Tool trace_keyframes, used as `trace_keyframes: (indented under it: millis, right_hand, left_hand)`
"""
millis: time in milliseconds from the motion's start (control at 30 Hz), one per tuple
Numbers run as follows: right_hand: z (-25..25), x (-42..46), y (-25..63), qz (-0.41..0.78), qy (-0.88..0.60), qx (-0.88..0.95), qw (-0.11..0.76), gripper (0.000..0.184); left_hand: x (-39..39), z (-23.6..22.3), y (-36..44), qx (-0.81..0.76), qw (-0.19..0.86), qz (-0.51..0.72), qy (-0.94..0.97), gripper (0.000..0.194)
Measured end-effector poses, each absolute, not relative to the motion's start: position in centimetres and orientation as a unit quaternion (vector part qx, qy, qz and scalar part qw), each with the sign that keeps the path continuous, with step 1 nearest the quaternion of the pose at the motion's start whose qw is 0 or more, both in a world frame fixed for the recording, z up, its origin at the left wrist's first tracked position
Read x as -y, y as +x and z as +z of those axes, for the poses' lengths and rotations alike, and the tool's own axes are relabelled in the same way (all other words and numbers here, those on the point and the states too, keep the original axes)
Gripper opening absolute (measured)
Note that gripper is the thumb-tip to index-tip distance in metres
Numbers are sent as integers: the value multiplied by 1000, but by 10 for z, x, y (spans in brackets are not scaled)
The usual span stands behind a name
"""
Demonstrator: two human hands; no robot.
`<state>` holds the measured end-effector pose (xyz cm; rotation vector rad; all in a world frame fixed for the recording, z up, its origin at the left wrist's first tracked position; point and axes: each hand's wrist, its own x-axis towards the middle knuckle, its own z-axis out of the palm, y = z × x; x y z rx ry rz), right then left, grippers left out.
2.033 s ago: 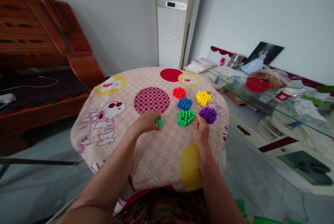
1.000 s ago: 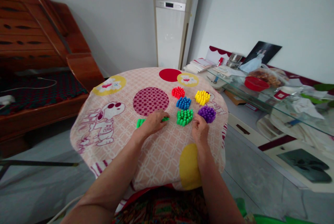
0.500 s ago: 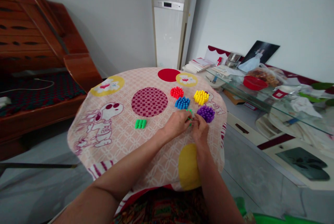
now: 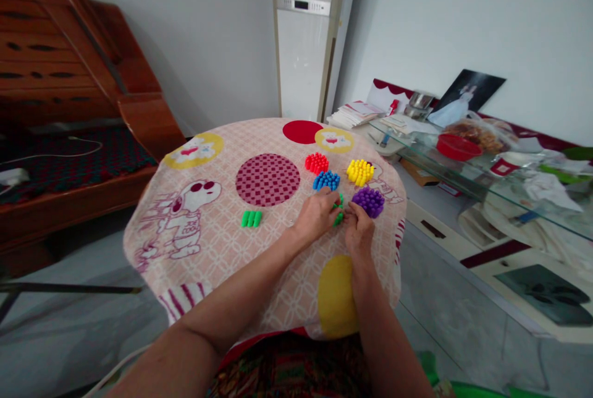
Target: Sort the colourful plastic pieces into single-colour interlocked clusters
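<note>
My left hand [image 4: 319, 212] is curled over the small green pieces [image 4: 338, 219], its fingertips against them and partly hiding them. Just to the right, my right hand [image 4: 359, 228] has its thumb and fingers pinched together; whatever sits between them is too small to make out. The purple cluster of standing pegs [image 4: 368, 202] lies right behind the right hand's fingers. Beyond the left fingers stand a blue cluster [image 4: 327, 181] and a red cluster [image 4: 317, 164], with a yellow one [image 4: 360, 171] to their right. A short row of green cylinders [image 4: 251, 219] lies apart, left of my hands.
A patterned cloth [image 4: 222, 243] covers the round table. On the right stands a glass-topped cabinet [image 4: 491, 191] bearing a red bowl [image 4: 458, 146], papers [image 4: 356, 114] and bags. A wooden bench [image 4: 143, 120] is on the left, and a tall white air conditioner [image 4: 303, 58] behind.
My hands have drawn slightly apart, showing more of the gap between their fingertips. The clusters stay in place on the cloth; the whole view has shifted a little.
</note>
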<state>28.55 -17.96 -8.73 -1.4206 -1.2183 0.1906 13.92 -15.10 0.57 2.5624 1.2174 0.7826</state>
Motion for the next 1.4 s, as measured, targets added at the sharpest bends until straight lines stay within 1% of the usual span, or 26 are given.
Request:
trace_keyframes:
  millis: [67,100,167,267,333,400,500,600,700,833,933,1067,1167,1267,1333,1400]
  right_hand:
    - [-90,178,286,87,-612,521,588,41]
    - [-92,177,286,88,-613,521,587,42]
    - [-94,176,286,89,-613,523,585,42]
    - [-95,176,287,91,-612,522,586,41]
    - [-94,176,288,96,-613,522,586,41]
    - [-93,176,288,99,-613,523,583,41]
    - [-90,178,289,93,-616,527,578,41]
    - [-88,179,289,80,-621,532,570,40]
    - [-87,180,289,68,-624,538,563,39]
    - [-87,180,287,46,-622,543,563,38]
    - [-87,179,287,34,-622,544,562,38]
    - [-87,179,286,39,-622,544,562,39]
    - [-86,180,285,50,-623,541,563,40]
    - [-85,180,284,58,-626,538,562,40]
    - [-85,179,284,61,-626,535,565,40]
    - [-86,178,285,64,-626,529,569,40]
  left_hand:
    - [143,15,108,-454,95,276,842,15]
    - [138,18,88,-476,95,260,835,18]
    - [131,17,46,-511,91,195,832,24]
    - [126,1,-9,-530,88,112,836,40]
    - [126,-12,-30,-538,97,79,834,41]
    - [128,-20,-39,-551,88,76,826,37]
    - [128,-19,-32,-562,67,87,820,31]
    - [129,-10,-14,-545,75,108,828,31]
    - [136,-2,11,-483,95,161,855,29]
    - [150,4,49,-383,142,209,888,21]
    - [156,7,74,-353,157,222,895,20]
    - [154,2,98,-321,144,205,914,18]
    - [151,-8,107,-314,130,205,918,18]
    - [152,-14,110,-323,117,230,910,19]
    - [154,-15,108,-334,122,264,897,18]
    - [153,-15,102,-357,141,315,868,12]
